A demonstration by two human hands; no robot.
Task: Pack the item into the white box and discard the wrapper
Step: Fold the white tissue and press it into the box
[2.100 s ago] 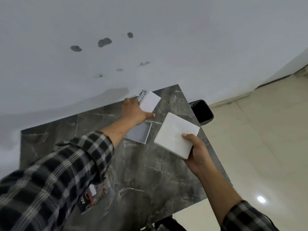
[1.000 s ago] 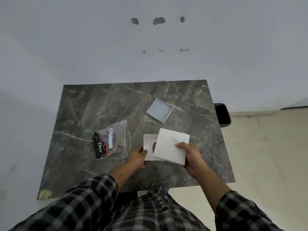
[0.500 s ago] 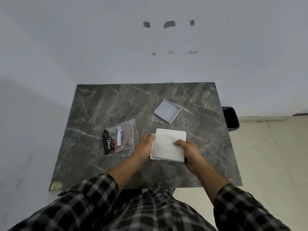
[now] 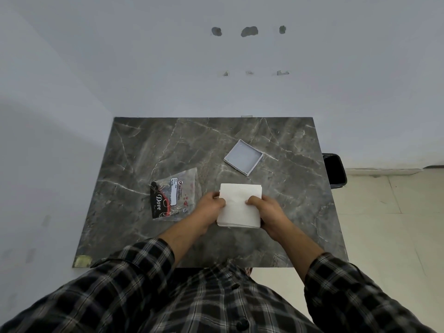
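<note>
Your two hands meet on the white box (image 4: 240, 205), which sits flat on the dark marbled surface (image 4: 144, 145) near the front edge, a little right of centre. Your left hand (image 4: 211, 207) grips the box's left side, fingers curled against the edge with the thumb on top. Your right hand (image 4: 266, 211) clasps the right side, its thumb lying over the top face and the other fingers wrapped round the near right corner. The box's top face is plain white and closed over; a thin seam shows along its near edge, so the cover sits on a lower part. What lies inside is hidden from you.

Just left of your left hand lies the wrapper (image 4: 174, 193), a clear plastic pouch with a black-and-red printed band reading "Dove" and a white label. It rests flat on the surface, its near right corner close to your left wrist, though whether they touch cannot be told.

Farther away and slightly right of the box, well apart from both hands, a shallow grey square tray (image 4: 243, 160) lies open side up, turned at an angle.

Off the right edge of the surface, on the floor, stands a black bin (image 4: 335, 173). Your plaid sleeves (image 4: 134, 272) fill the near foreground.
</note>
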